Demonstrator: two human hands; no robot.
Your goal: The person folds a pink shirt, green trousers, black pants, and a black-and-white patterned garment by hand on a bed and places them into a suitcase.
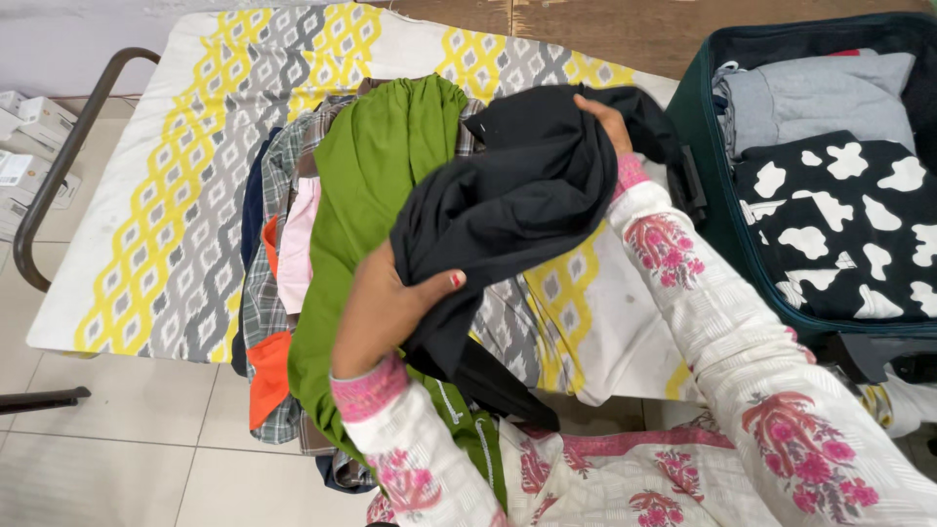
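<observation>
Both our hands are clamped on the black garment (pixel 508 205), held above the bed (pixel 146 244): left hand (pixel 386 307) near us, right hand (pixel 605 119) farther out. A green garment (pixel 376 166) tops the clothes pile beneath; an open suitcase (pixel 712 176) sits alongside on our right.

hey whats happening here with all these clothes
A person holds a bunched black garment in both hands, left hand at its lower edge, right hand at the top. Beneath it a pile of clothes, a green garment on top, lies on a patterned bed. An open suitcase holding folded clothes sits alongside.
</observation>
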